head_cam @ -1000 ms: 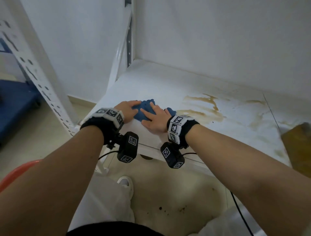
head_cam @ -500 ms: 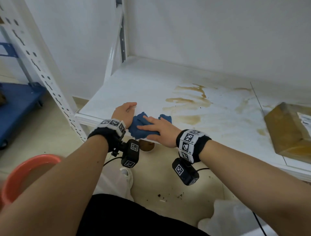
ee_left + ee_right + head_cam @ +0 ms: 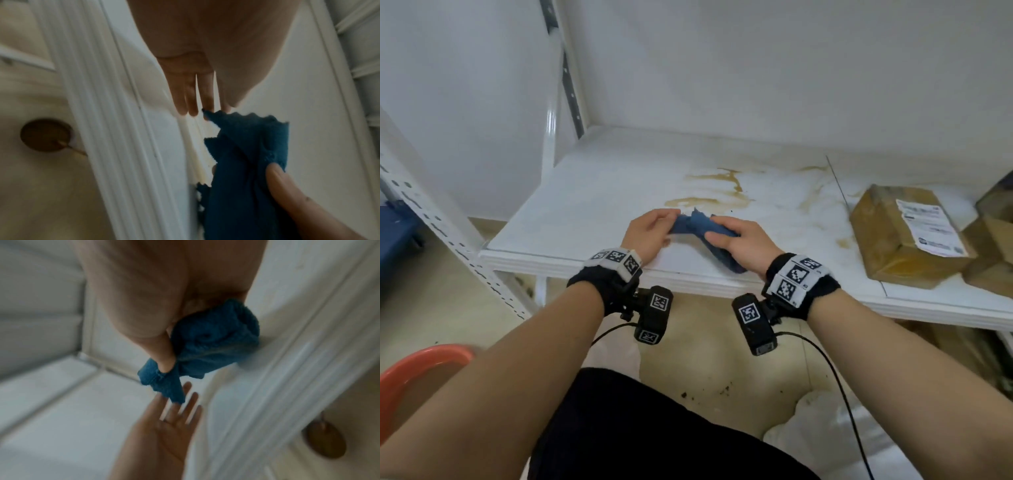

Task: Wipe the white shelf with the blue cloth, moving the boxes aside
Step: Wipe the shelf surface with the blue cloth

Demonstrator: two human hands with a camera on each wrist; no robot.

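Note:
The blue cloth (image 3: pixel 698 224) is bunched up just above the white shelf (image 3: pixel 592 205), near its front edge. My right hand (image 3: pixel 722 236) grips one end, thumb pressed on the fabric; the right wrist view shows the cloth (image 3: pixel 216 340) wadded in its palm. My left hand (image 3: pixel 671 219) is to the left with fingers straight. Its fingertips (image 3: pixel 197 100) touch the cloth's free corner (image 3: pixel 211 115). Brown stains (image 3: pixel 722 185) streak the shelf behind the hands. A cardboard box (image 3: pixel 900 233) with a label lies on the shelf at the right.
More cardboard boxes (image 3: pixel 993 222) crowd the far right end. A perforated white upright (image 3: pixel 431 222) stands at the left front corner. An orange basin (image 3: pixel 410 370) and a white bag (image 3: pixel 808 431) are on the stained floor below. The wall closes the shelf's back.
Both hands lay flat on the cloth at the shelf's front edge. Now the right hand has gathered it up and holds it, while the left hand only touches its corner.

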